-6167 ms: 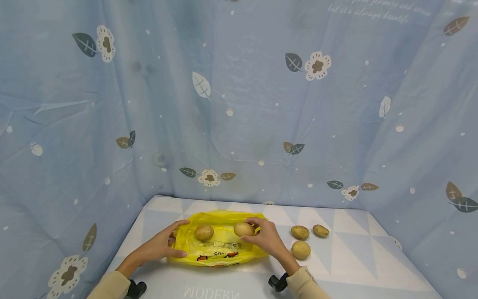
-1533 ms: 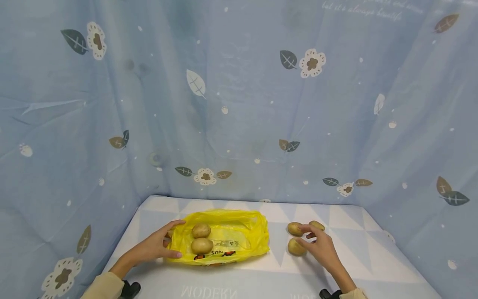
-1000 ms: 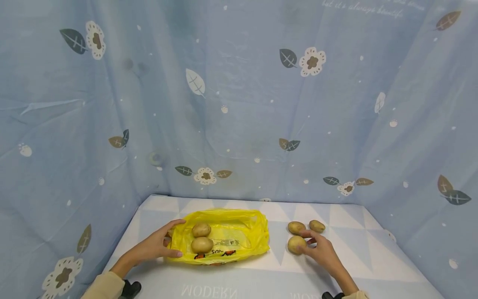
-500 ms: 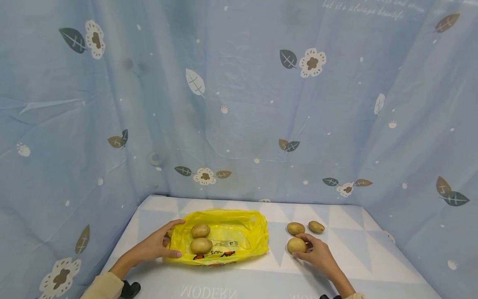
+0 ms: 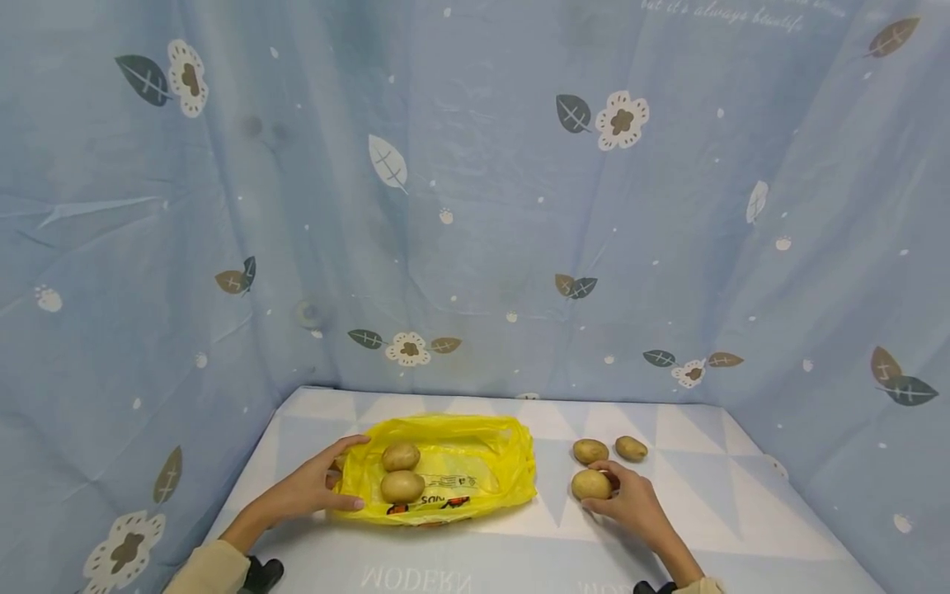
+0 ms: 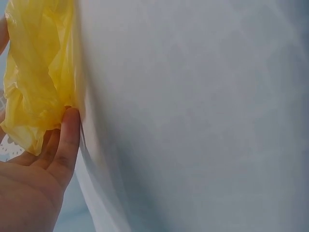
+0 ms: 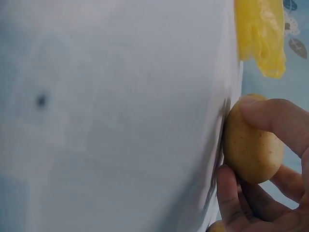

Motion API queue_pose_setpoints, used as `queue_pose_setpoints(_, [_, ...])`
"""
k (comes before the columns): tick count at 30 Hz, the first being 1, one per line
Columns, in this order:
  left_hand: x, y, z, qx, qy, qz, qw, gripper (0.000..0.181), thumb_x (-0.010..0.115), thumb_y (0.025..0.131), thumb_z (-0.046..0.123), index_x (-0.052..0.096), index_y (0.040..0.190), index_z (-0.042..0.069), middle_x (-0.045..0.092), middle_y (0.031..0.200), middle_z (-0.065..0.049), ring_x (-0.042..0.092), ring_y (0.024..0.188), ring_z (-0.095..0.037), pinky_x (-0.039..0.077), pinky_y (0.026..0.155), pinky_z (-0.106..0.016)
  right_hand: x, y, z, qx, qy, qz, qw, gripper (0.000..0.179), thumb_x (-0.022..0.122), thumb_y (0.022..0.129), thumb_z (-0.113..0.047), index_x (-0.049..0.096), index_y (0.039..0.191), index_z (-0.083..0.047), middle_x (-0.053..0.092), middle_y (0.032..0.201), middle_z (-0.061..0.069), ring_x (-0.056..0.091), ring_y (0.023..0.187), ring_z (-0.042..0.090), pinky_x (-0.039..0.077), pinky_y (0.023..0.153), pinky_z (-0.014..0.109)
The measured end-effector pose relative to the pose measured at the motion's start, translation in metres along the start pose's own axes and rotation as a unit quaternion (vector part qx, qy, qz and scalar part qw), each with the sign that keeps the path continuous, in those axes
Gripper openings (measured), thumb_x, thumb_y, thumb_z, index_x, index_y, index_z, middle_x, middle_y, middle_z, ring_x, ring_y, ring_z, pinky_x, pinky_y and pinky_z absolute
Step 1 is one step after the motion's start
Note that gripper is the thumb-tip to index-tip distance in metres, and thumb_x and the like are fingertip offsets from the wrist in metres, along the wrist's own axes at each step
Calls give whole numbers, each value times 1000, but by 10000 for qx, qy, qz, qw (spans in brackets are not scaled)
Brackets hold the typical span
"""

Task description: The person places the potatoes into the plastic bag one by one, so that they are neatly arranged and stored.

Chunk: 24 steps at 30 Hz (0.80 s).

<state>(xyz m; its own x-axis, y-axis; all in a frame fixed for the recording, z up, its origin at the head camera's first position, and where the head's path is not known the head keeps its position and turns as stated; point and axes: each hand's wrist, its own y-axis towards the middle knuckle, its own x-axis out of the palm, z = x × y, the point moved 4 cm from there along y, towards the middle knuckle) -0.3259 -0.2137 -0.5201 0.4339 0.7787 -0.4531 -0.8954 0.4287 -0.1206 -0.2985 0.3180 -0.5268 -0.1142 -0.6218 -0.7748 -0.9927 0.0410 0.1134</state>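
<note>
A yellow plastic bag (image 5: 514, 474) with black and orange print lies spread out, its mouth facing up. Two potatoes, a rear one (image 5: 401, 456) and a front one (image 5: 403, 487), sit inside near its left end. My left hand (image 5: 304, 492) holds that end, thumb at the front and index finger at the back; in the left wrist view the fingers are around the crumpled bag (image 6: 36, 72). To the right of the bag, my right hand (image 5: 634, 503) grips a potato (image 5: 589, 485) between thumb and fingers. The right wrist view shows the thumb across this potato (image 7: 251, 142), low beside the table.
Behind the gripped potato lie two more, a round potato (image 5: 590, 451) and a smaller oblong potato (image 5: 631, 448). The table (image 5: 712, 528) has a pale triangle-patterned cover. A blue curtain (image 5: 490, 206) with flowers and leaves encloses its back and sides.
The right hand set a second potato beside the first in the bag, then moved right and closed its fingers on the front potato. The left hand keeps its hold on the bag.
</note>
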Motion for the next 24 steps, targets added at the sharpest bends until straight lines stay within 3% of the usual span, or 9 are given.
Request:
queue_pose_setpoints(9, [0, -2, 2, -22, 2, -14, 10000, 99, 90, 82, 29, 30, 161, 22, 36, 156, -25, 63, 111, -31, 55, 90, -45, -4, 2, -5, 43, -38, 83, 9999, 65, 99, 65, -31, 71, 121, -11, 73, 110, 4, 65, 90, 16, 54, 76, 38])
queue_pose_setpoints(24, [0, -1, 1, -1, -85, -29, 10000, 99, 90, 82, 27, 30, 161, 22, 37, 155, -26, 63, 110, -30, 56, 88, -43, -9, 6, -17, 39, 405, 228, 9989, 67, 97, 69, -28, 69, 125, -4, 73, 108, 6, 66, 90, 17, 54, 74, 33])
